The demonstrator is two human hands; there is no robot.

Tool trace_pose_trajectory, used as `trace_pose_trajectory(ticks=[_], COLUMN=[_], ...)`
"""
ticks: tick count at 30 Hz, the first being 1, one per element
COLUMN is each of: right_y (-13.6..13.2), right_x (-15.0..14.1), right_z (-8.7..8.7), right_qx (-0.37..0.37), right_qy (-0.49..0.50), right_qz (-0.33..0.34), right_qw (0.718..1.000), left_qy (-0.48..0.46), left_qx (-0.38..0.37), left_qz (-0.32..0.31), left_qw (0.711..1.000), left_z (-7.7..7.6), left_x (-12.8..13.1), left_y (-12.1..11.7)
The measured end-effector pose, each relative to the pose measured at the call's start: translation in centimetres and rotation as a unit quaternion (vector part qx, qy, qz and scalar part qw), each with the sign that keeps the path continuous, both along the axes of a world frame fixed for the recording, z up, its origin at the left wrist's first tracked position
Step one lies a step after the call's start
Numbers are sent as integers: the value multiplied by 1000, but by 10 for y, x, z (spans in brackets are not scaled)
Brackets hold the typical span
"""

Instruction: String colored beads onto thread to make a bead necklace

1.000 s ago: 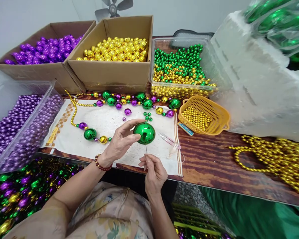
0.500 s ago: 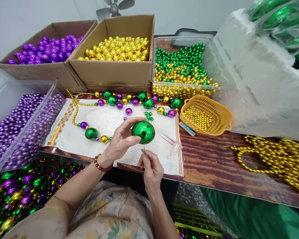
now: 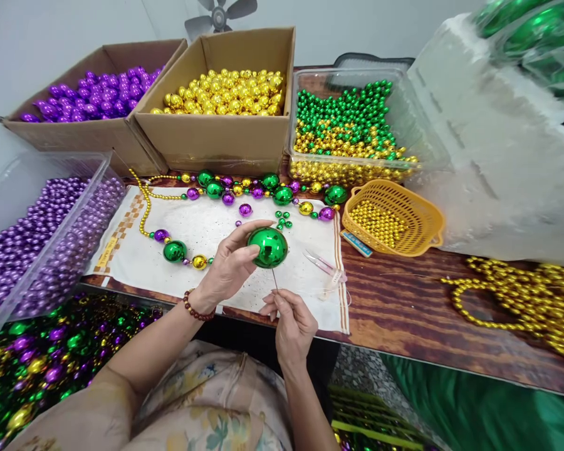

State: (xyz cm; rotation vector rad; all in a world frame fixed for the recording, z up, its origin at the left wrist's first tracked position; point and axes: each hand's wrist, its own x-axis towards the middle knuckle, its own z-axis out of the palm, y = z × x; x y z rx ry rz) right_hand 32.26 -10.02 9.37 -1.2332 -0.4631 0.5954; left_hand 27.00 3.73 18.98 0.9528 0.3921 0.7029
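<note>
The wood-grain counter point(image 3: 390, 313) runs under and beyond the fingers of both hands. Farthest ahead of them, to the left, stand a cardboard box of purple balls point(image 3: 79, 139) and a cardboard box of gold balls point(image 3: 211, 143). Ahead and to the right of the fingers is a clear tub point(image 3: 402, 113) of green and gold beads. A white cloth point(image 3: 317, 313) lies below them, with a strand of mixed beads point(image 3: 214, 190) along its far edge. The orange basket point(image 3: 423, 219) of small gold beads sits well to the right.

The left hand point(image 3: 230, 266) has its thumb and fingers curled around the left side of a large green ball point(image 3: 267, 247), held above the cloth. The right hand point(image 3: 296, 326), nearer the body, pinches a thin needle point(image 3: 274, 279) between thumb and fingers. Just right of the ball lie pink-handled snips point(image 3: 326, 266); a cluster of little green beads point(image 3: 282, 219) is just beyond it. Thinnest of all, the needle rises from the right fingertips to the ball's underside.
</note>
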Motion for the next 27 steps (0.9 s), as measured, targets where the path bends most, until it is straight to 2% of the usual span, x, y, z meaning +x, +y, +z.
trace_pose_trajectory(ticks=[6,14,22,27], right_y=[4,-8,6,8], right_x=[-2,-7,-5,-2], right_z=[4,-13,-10,-11], right_qx=[-23,-39,-22,-23], right_qy=[-26,-60,-48,-68], right_qz=[24,38,7,42], right_qw=[999,997,999,997], left_qy=[-17,-14,-17,2], left_qx=[-27,-35,-12,18], left_qz=[-16,-17,-52,-14], left_qw=[999,999,998,1000], left_z=[2,5,-3,-7], left_x=[2,3,2,2], left_y=[7,18,6,-1])
